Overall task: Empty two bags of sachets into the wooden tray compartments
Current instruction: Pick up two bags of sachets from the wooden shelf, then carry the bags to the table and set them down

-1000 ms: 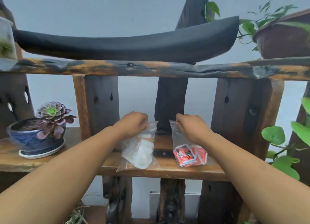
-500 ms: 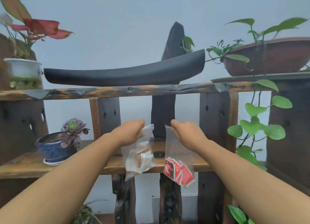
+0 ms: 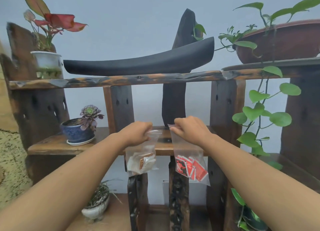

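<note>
Left hand (image 3: 136,133) pinching bag of white sachets (image 3: 141,159) by its top, right hand (image 3: 190,129) pinching bag of red sachets (image 3: 189,163), both hanging before wooden shelf (image 3: 57,145)

A rough wooden shelf (image 3: 48,145) (3 boards in view) bears a blue succulent pot (image 3: 76,133) on its middle board, a white pot (image 3: 47,60) above.

There were two clear bags, a bag of pale sachets (image 3: 141,159) and a bag of red sachets (image 3: 189,163), the sachets overlapping too much to count. Two hands showed: left hand (image 3: 136,134), right hand (image 3: 189,130). Four potted plants were clear: red-leaved plant (image 3: 48,61), succulent (image 3: 78,132), grassy plant (image 3: 97,206), trailing vine (image 3: 280,40).
</note>
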Demonstrator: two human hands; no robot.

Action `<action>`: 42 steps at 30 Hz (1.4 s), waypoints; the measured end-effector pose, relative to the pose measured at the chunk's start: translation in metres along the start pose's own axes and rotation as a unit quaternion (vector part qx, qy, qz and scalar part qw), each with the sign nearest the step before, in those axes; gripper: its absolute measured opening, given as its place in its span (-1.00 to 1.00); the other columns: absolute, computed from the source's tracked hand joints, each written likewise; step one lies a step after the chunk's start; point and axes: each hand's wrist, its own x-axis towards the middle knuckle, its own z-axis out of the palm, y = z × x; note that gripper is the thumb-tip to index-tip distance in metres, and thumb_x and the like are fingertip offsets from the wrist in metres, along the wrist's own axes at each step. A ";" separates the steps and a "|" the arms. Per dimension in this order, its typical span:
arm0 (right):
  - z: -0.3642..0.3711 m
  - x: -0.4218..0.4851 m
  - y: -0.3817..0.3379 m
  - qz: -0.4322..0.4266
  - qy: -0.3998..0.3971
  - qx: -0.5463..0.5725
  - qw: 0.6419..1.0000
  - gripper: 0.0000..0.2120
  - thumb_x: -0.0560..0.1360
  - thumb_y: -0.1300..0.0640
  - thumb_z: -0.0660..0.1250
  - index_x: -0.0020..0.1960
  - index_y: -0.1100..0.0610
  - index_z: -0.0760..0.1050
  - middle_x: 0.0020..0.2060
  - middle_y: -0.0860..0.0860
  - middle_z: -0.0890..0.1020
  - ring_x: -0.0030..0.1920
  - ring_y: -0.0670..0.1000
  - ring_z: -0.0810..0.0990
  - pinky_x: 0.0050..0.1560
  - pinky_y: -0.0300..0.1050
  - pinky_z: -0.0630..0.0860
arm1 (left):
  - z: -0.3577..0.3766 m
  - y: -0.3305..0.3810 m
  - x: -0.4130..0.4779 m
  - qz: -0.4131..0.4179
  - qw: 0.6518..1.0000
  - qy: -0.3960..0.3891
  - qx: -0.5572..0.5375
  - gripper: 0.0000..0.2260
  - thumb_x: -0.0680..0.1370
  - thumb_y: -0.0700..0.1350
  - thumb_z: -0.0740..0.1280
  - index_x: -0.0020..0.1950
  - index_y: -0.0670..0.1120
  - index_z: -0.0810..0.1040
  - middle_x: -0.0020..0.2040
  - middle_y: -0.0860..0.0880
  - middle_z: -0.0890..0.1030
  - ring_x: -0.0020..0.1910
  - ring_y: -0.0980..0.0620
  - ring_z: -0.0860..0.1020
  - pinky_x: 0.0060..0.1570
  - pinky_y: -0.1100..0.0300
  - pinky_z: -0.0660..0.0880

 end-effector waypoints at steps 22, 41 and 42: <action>0.045 0.011 -0.178 -0.203 -0.041 0.156 0.966 -0.55 0.57 -0.22 0.26 -0.37 -0.05 0.23 -0.43 -0.14 0.39 -0.39 -0.07 0.40 -0.42 -0.16 0.20 | -0.031 -0.068 -0.234 -0.285 0.958 0.024 0.016 -0.58 0.43 0.22 0.46 -0.26 -0.13 0.48 -0.30 -0.08 0.58 -0.32 -0.04 0.49 -0.30 0.01 0.43; -0.006 -0.087 -0.600 -0.461 -0.071 0.255 0.847 -0.52 0.57 -0.26 0.22 -0.36 0.05 0.32 -0.45 -0.05 0.43 -0.37 0.07 0.44 -0.40 -0.02 0.27 | -0.145 -0.112 -0.655 -0.502 0.862 0.054 0.042 -0.58 0.44 0.21 0.46 -0.29 -0.09 0.43 -0.34 -0.03 0.51 -0.34 -0.02 0.46 -0.34 0.07 0.32; -0.011 -0.097 -0.623 -0.475 -0.070 0.263 0.837 -0.52 0.57 -0.26 0.22 -0.36 0.04 0.31 -0.44 -0.06 0.43 -0.36 0.06 0.43 -0.41 -0.03 0.25 | -0.151 -0.108 -0.679 -0.517 0.853 0.054 0.045 -0.58 0.45 0.21 0.46 -0.26 -0.11 0.45 -0.32 -0.05 0.52 -0.32 -0.04 0.48 -0.34 0.07 0.32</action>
